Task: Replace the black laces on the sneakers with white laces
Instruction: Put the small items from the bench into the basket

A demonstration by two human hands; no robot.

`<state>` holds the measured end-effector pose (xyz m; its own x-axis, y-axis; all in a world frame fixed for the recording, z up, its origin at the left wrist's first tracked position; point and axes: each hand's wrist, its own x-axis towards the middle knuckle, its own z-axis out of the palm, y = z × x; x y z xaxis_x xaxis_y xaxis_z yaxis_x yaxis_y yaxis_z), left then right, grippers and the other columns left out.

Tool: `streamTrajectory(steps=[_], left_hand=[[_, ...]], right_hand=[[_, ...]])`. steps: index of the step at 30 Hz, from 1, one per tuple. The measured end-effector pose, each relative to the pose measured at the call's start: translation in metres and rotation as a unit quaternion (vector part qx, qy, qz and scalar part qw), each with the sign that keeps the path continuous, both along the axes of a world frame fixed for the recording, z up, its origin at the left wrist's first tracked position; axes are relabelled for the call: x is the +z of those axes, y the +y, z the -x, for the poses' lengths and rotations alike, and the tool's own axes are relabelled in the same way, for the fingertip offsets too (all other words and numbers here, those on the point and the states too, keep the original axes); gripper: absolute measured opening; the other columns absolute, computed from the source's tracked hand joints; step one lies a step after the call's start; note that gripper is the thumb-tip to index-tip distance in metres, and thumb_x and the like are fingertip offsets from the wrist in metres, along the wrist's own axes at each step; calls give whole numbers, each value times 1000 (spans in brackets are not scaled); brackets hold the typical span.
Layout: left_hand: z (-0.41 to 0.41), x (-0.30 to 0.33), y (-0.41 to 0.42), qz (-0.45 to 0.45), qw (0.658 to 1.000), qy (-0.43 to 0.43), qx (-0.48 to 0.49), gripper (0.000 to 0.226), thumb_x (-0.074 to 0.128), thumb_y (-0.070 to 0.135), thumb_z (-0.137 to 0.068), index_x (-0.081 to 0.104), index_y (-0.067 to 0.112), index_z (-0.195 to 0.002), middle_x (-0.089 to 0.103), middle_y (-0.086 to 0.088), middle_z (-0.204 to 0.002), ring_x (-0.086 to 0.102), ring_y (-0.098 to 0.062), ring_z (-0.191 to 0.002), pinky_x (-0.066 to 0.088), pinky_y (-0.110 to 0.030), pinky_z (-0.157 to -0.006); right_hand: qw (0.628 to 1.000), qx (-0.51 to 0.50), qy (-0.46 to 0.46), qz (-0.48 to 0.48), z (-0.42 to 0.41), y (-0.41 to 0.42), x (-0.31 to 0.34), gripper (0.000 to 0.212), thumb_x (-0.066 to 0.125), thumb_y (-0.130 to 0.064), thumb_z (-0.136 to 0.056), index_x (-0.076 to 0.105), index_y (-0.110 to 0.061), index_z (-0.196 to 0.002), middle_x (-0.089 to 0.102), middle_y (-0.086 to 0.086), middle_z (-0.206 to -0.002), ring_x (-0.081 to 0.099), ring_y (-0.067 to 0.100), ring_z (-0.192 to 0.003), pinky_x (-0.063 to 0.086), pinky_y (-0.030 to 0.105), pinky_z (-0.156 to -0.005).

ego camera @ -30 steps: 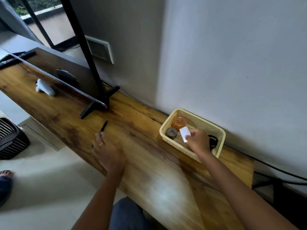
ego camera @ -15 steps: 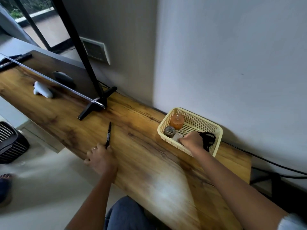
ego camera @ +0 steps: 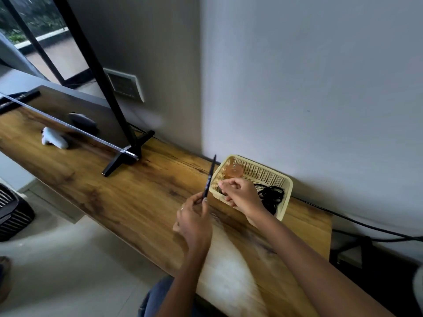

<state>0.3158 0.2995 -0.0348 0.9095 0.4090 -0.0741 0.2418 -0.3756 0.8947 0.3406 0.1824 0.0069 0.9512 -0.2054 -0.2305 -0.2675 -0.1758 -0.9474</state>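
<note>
While the left hand (ego camera: 194, 221) pinched a black pen (ego camera: 209, 179) pointing to twelve o'clock, the right hand (ego camera: 240, 194), fingers loosely curled and holding nothing visible, hovered over the basket (ego camera: 287, 183); this looked preparatory, with lacing yet to begin.

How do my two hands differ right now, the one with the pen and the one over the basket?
The left hand pinches a black pen by its lower end, tip pointing up; the right hand has its fingers curled, and nothing held in them shows. The left hand is over the wooden shelf, short of the basket; the right hand is over the near edge of the yellow basket. Only the left hand shows a ring. Both are raised off the surface.
</note>
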Motion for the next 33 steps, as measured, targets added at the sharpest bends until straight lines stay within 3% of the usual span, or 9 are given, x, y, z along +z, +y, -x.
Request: streamTrajectory(steps=[4,8,10,12,16,20,23,27,33], left_hand=[[3,11,-24,-69,995,-24,-64,21,59,30,-92,64,34,-112,64,15,-105,47,-4,-101,23,-32,-87],[-2,11,-37,-134,981,-48,-130,26,60,31,-92,63,28,-118,64,7,-119,48,-14,-112,22,-31,-90],[-4,7,-41,-162,973,-52,-158,34,59,34,-91,58,27,-125,58,5,-129,43,-16,-120,25,-35,-96],[-7,1,-43,-183,968,-33,-171,47,57,39,-91,48,25,-136,46,4,-142,34,-17,-131,23,-39,-105],[-12,-13,-45,-212,954,28,-207,67,47,47,-95,22,20,-150,17,1,-159,7,-18,-146,8,-40,-116],[-12,-23,-45,-228,948,21,-222,71,36,55,-94,17,19,-152,9,1,-161,1,-17,-148,0,-38,-117],[-12,-27,-45,-240,944,9,-225,89,14,69,-79,18,18,-152,9,1,-161,1,-17,-148,-1,-38,-117],[-12,-30,-44,-247,944,-7,-219,97,5,71,-73,19,17,-152,10,0,-161,2,-18,-148,-1,-37,-117],[-12,-31,-45,-261,940,3,-220,96,3,72,-74,17,19,-152,9,1,-161,0,-17,-148,-2,-37,-117]], right_hand=[[1000,-17,-17,-4,3,-5,3,15,68,-23,-87,67,-9,-89,64,7,-75,59,12,-64,48,20,-55],[996,-78,-33,6,3,-20,4,13,67,-12,-87,63,-16,-76,63,-1,-72,60,8,-63,49,11,-54],[993,-108,-25,33,-1,-32,3,18,67,-10,-86,60,-20,-73,63,-1,-72,63,14,-66,55,22,-64],[989,-134,-2,67,-7,-44,0,11,67,-9,-86,63,-11,-76,64,3,-69,62,18,-63,56,34,-65],[982,-113,79,129,-17,-63,-18,12,69,-5,-84,65,5,-89,63,9,-74,60,14,-55,53,23,-48],[972,-67,151,165,-27,-68,-40,21,75,-4,-78,57,-2,-68,57,6,-62,56,18,-51,53,33,-60],[966,-68,187,168,-33,-66,-50,20,78,-6,-75,61,1,-82,63,13,-74,64,22,-62,56,33,-58],[959,-67,196,192,-39,-61,-58,32,76,-7,-77,46,-9,-67,48,4,-60,47,13,-45,33,18,-32],[957,-43,165,235,-43,-55,-68,29,80,-19,-75,54,-8,-80,52,4,-66,48,14,-53,29,21,-40]])
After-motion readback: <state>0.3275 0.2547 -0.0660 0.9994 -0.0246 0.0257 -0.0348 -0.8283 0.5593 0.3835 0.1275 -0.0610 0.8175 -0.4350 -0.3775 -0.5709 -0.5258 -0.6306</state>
